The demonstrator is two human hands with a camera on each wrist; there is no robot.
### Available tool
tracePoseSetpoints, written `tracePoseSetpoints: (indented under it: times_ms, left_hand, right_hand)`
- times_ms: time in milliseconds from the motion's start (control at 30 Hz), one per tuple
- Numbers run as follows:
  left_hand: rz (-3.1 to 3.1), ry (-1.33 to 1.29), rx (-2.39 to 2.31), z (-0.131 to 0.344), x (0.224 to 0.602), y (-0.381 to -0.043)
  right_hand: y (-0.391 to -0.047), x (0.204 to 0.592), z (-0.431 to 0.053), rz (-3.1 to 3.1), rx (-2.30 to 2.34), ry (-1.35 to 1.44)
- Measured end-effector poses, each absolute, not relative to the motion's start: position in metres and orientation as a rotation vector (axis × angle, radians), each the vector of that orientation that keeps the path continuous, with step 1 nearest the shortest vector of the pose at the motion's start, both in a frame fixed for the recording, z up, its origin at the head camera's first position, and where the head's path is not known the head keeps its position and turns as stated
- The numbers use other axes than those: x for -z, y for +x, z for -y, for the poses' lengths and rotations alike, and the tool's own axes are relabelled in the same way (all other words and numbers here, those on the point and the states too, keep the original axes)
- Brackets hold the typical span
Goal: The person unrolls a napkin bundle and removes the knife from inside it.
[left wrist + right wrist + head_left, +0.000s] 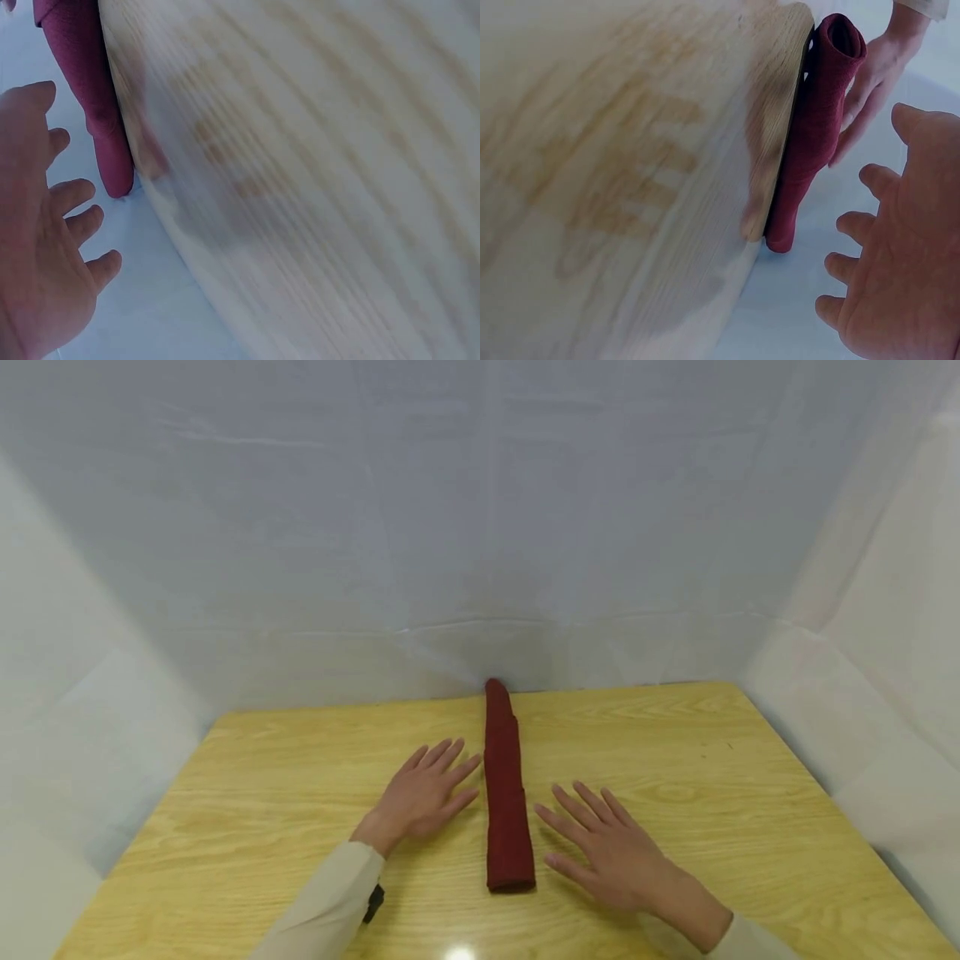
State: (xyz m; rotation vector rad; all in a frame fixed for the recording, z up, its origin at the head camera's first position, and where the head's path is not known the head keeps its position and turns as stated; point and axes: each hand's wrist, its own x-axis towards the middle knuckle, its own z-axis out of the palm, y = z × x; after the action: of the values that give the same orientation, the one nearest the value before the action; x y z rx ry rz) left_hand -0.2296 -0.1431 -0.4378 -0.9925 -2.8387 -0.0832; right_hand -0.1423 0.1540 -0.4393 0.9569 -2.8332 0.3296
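Note:
A dark red cloth (506, 793), rolled into a long narrow roll, lies on the wooden table and points away from me. Its far end reaches the table's back edge, and the spiral of the near end shows in the right wrist view (845, 36). To the left of the roll, my left hand (422, 793) hovers palm down with fingers spread, the fingertips close to the cloth. On the other side my right hand (611, 852) is held with its fingers spread too, apart from the roll. Neither hand holds anything.
The wooden table (285, 793) has a pale grain and a shiny surface. A white sheet (480, 527) hangs behind it, with further white sheeting (900, 610) along both sides. A dark object (373, 903) shows under the left sleeve.

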Motion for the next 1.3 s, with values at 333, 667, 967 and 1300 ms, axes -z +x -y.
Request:
tracePoseSetpoints:
  times_ms: [333,667,967,1300]
  left_hand:
    - [2.805,-1.027,0.056,0.129,0.444,-0.241]
    - [2.795,-1.056,0.015,0.117,0.443,-0.247]
    - [2.85,-1.055,-0.101,0.108,0.443,-0.254]
    - [2.904,-1.059,-0.197,0.102,0.444,-0.261]
  right_hand:
    - [-0.144,0.438,-0.15,2.86,-0.349,0.991]
    - [-0.144,0.436,-0.144,2.883,-0.354,0.999]
    - [-0.144,0.436,-0.141,2.888,-0.315,1.007]
    - [-0.143,0.438,-0.142,2.886,-0.322,1.01]
